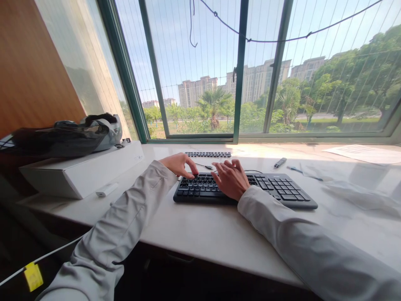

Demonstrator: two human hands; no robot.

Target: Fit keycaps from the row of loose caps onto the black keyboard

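Observation:
A black keyboard lies on a pale stone sill in front of a window. My left hand hovers over the keyboard's far left corner, fingers curled, one fingertip pressing down on a key there. My right hand rests on the middle keys with its fingers bent down onto them. Both arms wear light grey sleeves. Neither hand holds anything.
A second, thinner keyboard lies behind the first. A white box carries a dark bag at left. A small white stick, a dark pen-like thing, papers and clear plastic lie around.

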